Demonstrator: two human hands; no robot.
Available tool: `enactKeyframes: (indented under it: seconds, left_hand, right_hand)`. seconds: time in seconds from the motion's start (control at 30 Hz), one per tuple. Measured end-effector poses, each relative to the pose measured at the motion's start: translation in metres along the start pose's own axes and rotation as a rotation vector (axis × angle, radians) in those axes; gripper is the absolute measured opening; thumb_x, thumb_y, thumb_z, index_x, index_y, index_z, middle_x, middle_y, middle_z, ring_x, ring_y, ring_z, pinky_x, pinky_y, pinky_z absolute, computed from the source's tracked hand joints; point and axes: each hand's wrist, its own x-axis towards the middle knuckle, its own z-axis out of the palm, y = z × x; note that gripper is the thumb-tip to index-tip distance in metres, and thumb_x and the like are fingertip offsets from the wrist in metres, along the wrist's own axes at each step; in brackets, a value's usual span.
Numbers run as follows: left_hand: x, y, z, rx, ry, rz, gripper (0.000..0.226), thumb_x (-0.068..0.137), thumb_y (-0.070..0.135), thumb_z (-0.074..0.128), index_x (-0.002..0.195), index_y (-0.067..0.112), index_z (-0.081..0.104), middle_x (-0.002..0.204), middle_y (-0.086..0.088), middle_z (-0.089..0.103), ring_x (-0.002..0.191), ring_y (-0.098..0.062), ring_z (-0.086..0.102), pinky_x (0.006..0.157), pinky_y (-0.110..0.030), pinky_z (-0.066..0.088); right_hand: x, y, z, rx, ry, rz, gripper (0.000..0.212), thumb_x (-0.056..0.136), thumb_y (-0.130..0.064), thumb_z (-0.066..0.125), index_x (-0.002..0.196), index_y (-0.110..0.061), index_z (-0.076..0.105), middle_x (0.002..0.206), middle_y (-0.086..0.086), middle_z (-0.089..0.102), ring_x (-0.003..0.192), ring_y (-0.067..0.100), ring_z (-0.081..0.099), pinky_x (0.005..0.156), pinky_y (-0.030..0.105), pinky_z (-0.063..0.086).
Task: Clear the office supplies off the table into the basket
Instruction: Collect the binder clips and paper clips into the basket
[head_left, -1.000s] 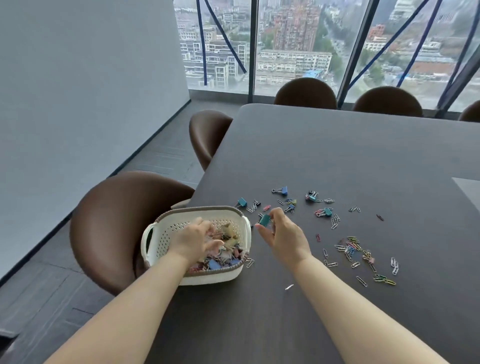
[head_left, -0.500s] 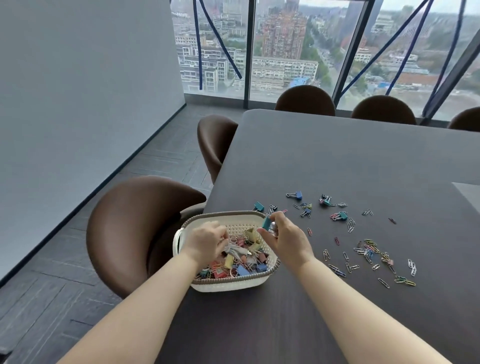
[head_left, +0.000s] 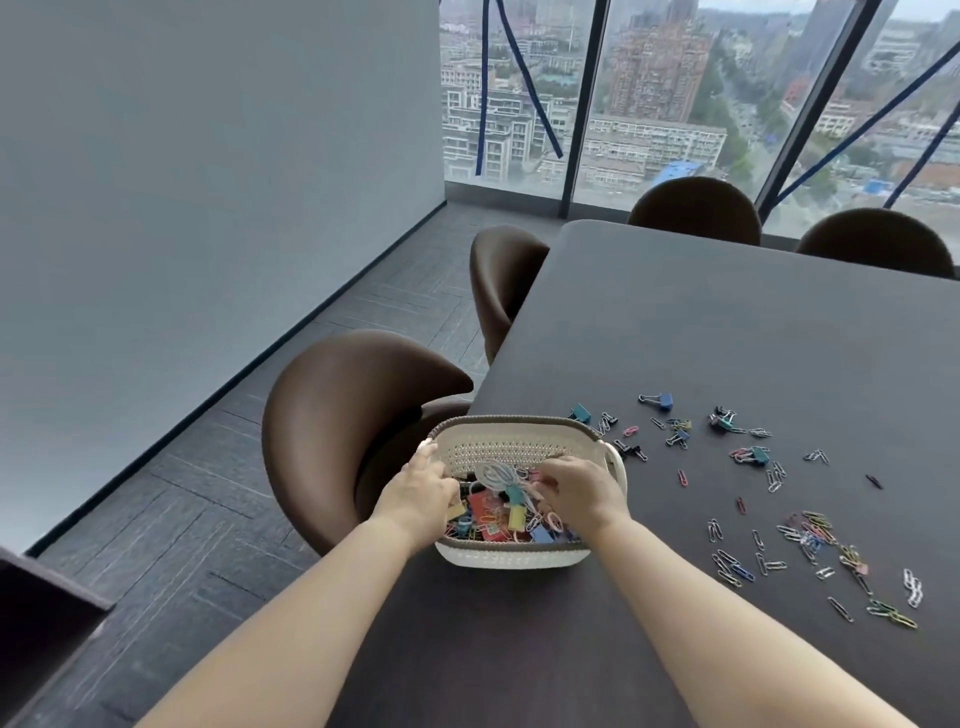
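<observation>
A white woven basket (head_left: 519, 440) with a brown rim stands at the table's left edge, holding several coloured binder clips and paper clips. My left hand (head_left: 415, 491) curls over its left rim, fingers inside. My right hand (head_left: 584, 491) reaches down into the basket from the right, fingers bent. A teal binder clip (head_left: 514, 493) lies right at its fingertips; whether it is still pinched is unclear. Loose on the dark table (head_left: 727, 322), right of the basket, are a blue binder clip (head_left: 658, 400), a teal one (head_left: 759, 455) and several scattered paper clips (head_left: 810, 535).
A brown chair (head_left: 343, 415) sits tight against the table just left of the basket, another (head_left: 504, 280) stands farther along that side, and two more (head_left: 696, 208) are at the far end by the windows. A dark piece of furniture (head_left: 41, 613) is at the lower left.
My right hand carried the teal binder clip left from the table into the basket. My left hand slid to the basket's left rim. The view swung left.
</observation>
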Motion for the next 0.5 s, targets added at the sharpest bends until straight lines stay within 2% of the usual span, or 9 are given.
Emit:
enactKeyframes:
  seconds: [0.1, 0.17, 0.2, 0.27, 0.33, 0.43, 0.5]
  left_hand:
    - [-0.014, 0.006, 0.0, -0.064, 0.033, -0.052, 0.029, 0.092, 0.011, 0.046, 0.117, 0.02, 0.059, 0.136, -0.004, 0.043, 0.142, -0.024, 0.001, 0.115, -0.034, 0.015]
    - [-0.031, 0.01, 0.0, -0.079, 0.043, -0.094, 0.03, 0.092, 0.008, 0.047, 0.117, 0.019, 0.058, 0.137, -0.004, 0.042, 0.142, -0.024, 0.002, 0.116, -0.034, 0.014]
    - [-0.04, 0.012, 0.0, -0.084, 0.04, -0.119, 0.03, 0.091, 0.007, 0.047, 0.117, 0.019, 0.058, 0.136, -0.003, 0.042, 0.142, -0.024, 0.003, 0.116, -0.034, 0.014]
    - [-0.06, 0.017, 0.002, -0.099, 0.038, -0.176, 0.03, 0.09, 0.006, 0.048, 0.116, 0.019, 0.058, 0.136, -0.002, 0.043, 0.142, -0.024, 0.004, 0.115, -0.034, 0.014]
    - [-0.083, 0.023, 0.003, -0.119, 0.049, -0.241, 0.03, 0.089, 0.006, 0.049, 0.115, 0.018, 0.058, 0.135, -0.001, 0.044, 0.142, -0.024, 0.005, 0.115, -0.035, 0.016]
    - [-0.115, 0.037, 0.006, -0.129, 0.057, -0.339, 0.03, 0.089, 0.005, 0.047, 0.114, 0.017, 0.059, 0.133, -0.002, 0.045, 0.141, -0.026, 0.009, 0.114, -0.039, 0.016]
    - [-0.132, 0.049, 0.008, -0.101, 0.088, -0.396, 0.032, 0.089, 0.005, 0.046, 0.115, 0.017, 0.059, 0.13, -0.002, 0.046, 0.139, -0.026, 0.016, 0.115, -0.044, 0.009]
  right_hand:
    - [-0.006, 0.002, 0.005, -0.025, 0.039, -0.035, 0.02, 0.096, -0.02, 0.043, 0.094, -0.012, 0.061, 0.088, 0.003, 0.067, 0.082, 0.024, 0.062, 0.062, 0.031, 0.043]
    - [-0.013, 0.004, 0.008, -0.011, 0.076, -0.063, 0.019, 0.094, -0.012, 0.043, 0.102, -0.014, 0.06, 0.096, 0.003, 0.067, 0.093, 0.025, 0.059, 0.072, 0.033, 0.046]
    - [-0.018, 0.005, 0.009, 0.0, 0.09, -0.091, 0.023, 0.094, -0.011, 0.043, 0.109, -0.017, 0.059, 0.106, 0.003, 0.066, 0.102, 0.025, 0.055, 0.082, 0.034, 0.045]
    - [-0.03, 0.004, 0.007, 0.005, 0.09, -0.136, 0.033, 0.095, -0.02, 0.042, 0.127, -0.022, 0.048, 0.132, 0.001, 0.052, 0.124, 0.024, 0.039, 0.101, 0.039, 0.033]
    - [-0.045, 0.005, 0.002, -0.022, 0.065, -0.138, 0.045, 0.095, -0.031, 0.04, 0.139, -0.026, 0.032, 0.148, -0.003, 0.031, 0.136, 0.021, 0.021, 0.11, 0.039, 0.019]
    - [-0.067, 0.012, -0.004, -0.027, 0.066, -0.149, 0.055, 0.094, -0.041, 0.04, 0.143, -0.029, 0.019, 0.153, -0.005, 0.018, 0.139, 0.018, 0.012, 0.113, 0.037, 0.008]
    - [-0.08, 0.022, -0.007, -0.005, 0.038, -0.154, 0.058, 0.093, -0.043, 0.039, 0.144, -0.029, 0.016, 0.154, -0.006, 0.016, 0.14, 0.018, 0.011, 0.114, 0.036, 0.006]
